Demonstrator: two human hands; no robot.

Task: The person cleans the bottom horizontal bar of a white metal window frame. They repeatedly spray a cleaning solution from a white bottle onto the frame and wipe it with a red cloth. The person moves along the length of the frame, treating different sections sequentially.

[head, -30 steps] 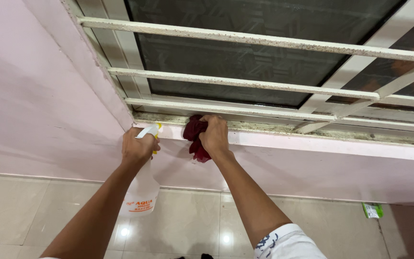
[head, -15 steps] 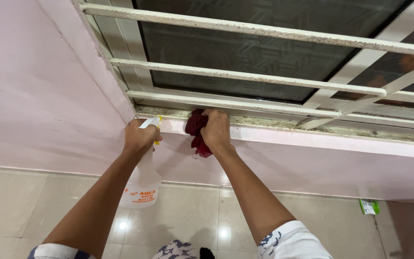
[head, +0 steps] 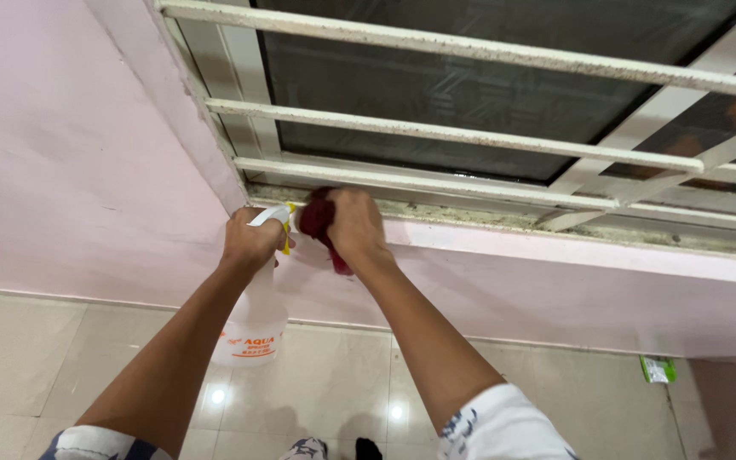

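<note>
My left hand (head: 250,242) grips the white trigger head of a translucent spray bottle (head: 255,323) that hangs below it against the pink wall. My right hand (head: 353,228) is closed on a dark red cloth (head: 316,217), pressed onto the dirty window sill (head: 504,223) near its left corner. The cloth sits just right of the bottle's nozzle and partly hangs down under my palm. White horizontal grille bars (head: 436,133) run above both hands, in front of dark patterned glass (head: 419,87).
A pink wall (head: 70,170) fills the left and runs under the sill. Glossy beige floor tiles (head: 342,383) lie below. A small green and white packet (head: 658,369) lies on the floor at the right. Grime lines the sill track to the right.
My right hand has slid the red cloth leftward along the sill, close to the spray nozzle. The left hand and bottle have stayed about where they were.
</note>
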